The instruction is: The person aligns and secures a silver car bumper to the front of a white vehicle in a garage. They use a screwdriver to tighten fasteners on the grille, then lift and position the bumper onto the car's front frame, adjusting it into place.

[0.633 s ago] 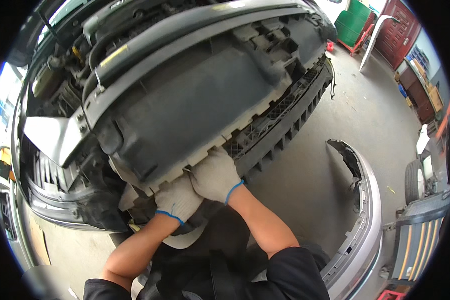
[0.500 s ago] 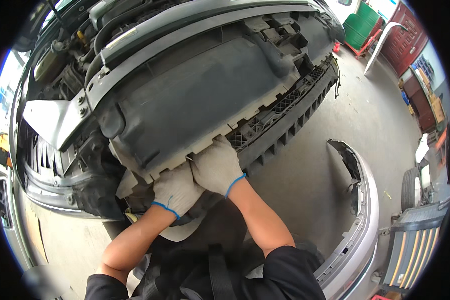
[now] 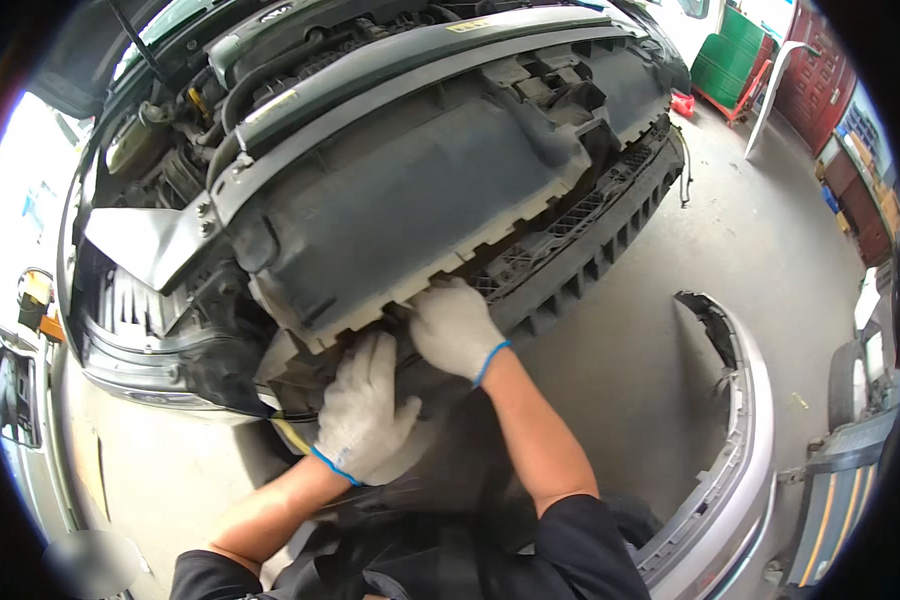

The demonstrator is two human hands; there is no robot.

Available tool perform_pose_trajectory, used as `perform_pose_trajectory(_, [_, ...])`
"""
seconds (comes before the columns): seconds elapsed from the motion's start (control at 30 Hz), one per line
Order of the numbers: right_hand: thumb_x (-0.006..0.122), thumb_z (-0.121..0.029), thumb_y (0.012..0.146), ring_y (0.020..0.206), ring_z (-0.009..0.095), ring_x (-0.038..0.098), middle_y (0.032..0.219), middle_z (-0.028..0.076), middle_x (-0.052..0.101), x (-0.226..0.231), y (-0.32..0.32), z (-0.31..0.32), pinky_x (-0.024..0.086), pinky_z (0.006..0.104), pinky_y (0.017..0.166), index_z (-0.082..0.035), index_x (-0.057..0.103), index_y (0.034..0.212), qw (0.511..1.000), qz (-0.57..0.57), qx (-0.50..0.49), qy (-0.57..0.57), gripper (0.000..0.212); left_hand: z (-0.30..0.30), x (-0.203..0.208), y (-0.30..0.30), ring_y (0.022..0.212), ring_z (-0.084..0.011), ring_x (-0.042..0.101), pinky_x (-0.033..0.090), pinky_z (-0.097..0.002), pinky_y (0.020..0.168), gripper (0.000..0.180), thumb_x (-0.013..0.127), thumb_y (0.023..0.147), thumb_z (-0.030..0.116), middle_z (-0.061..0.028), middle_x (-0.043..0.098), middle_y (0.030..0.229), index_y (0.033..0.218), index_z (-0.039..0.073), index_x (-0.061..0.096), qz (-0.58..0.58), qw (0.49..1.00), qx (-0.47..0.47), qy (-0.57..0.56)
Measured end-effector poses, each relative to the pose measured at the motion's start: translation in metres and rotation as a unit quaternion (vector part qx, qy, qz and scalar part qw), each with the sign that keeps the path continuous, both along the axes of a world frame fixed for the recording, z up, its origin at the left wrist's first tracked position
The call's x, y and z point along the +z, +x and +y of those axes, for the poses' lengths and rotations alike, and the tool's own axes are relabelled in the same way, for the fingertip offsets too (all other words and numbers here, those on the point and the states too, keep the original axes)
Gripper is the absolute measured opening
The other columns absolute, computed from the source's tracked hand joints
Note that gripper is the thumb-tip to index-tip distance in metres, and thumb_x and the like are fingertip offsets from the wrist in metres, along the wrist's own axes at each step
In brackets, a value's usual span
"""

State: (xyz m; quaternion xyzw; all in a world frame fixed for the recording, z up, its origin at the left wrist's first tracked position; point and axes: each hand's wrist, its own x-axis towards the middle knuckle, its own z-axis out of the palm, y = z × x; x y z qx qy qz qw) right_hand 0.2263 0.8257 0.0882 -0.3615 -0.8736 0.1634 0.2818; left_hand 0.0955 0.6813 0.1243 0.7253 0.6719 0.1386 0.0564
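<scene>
The front end of a car stands before me with its bumper cover off. A broad black plastic panel (image 3: pixel 420 180) covers its middle, with a notched, dusty lower edge. Both my hands wear off-white knitted gloves with blue cuffs. My right hand (image 3: pixel 455 335) is at that lower edge, its bent fingers going into the gap below; the fingertips and whatever they grip are hidden. Slightly lower and to the left, my left hand (image 3: pixel 362 410) is open, its fingers stretched up toward the panel's lower left corner and the thumb apart. It holds nothing that I can see.
A black lattice lower support (image 3: pixel 590 250) runs along the car's front. Silver-grey bumper cover (image 3: pixel 745 430) lies on the floor at right. Beyond are a tyre (image 3: pixel 848 385), a green drum (image 3: pixel 732 58) on a red cart and a red door. The engine bay is exposed at upper left.
My left hand has come off the panel's lower edge, moving down toward me, with its fingers straightened. The right hand stays at the edge. My view has shifted, so the car sits slightly farther right.
</scene>
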Motion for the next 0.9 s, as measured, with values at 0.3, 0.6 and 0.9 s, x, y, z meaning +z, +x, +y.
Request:
perform_pose_trajectory(0.3, [0.057, -0.013, 0.083, 0.084, 0.048, 0.061, 0.081, 0.028, 0.066, 0.01, -0.001, -0.007, 0.05, 0.056, 0.08, 0.004, 0.067, 0.073, 0.998, 0.005, -0.055, -0.043, 0.023, -0.071, 0.003, -0.057, 0.127, -0.045, 0.056, 0.048, -0.0495, 0.104, 0.074, 0.075, 0.078, 0.007, -0.0267, 0.051, 0.144, 0.145, -0.003, 0.044, -0.097, 0.993, -0.057, 0.043])
perform_pose_trajectory(0.6, [0.059, -0.012, 0.086, 0.092, 0.049, 0.063, 0.088, 0.029, 0.067, 0.002, -0.005, -0.006, 0.052, 0.0538, 0.08, 0.008, 0.069, 0.087, 0.994, 0.006, -0.093, -0.059, 0.023, -0.085, -0.021, -0.097, 0.113, -0.0388, 0.062, 0.05, -0.0482, 0.095, 0.057, 0.071, 0.078, 0.004, -0.0209, 0.061, 0.135, 0.132, 0.002, 0.057, -0.117, 0.986, -0.06, 0.1])
perform_pose_trajectory(0.9, [0.051, -0.017, 0.091, 0.084, 0.044, 0.067, 0.085, 0.023, 0.071, 0.012, -0.007, -0.001, 0.054, 0.0525, 0.077, -0.001, 0.074, 0.092, 0.977, -0.21, -0.012, 0.038, 0.028, -0.075, -0.015, -0.104, 0.11, -0.0411, 0.064, 0.051, -0.0504, 0.093, 0.058, 0.07, 0.081, 0.007, -0.021, 0.06, 0.137, 0.136, 0.002, 0.053, -0.154, 0.974, -0.134, 0.1])
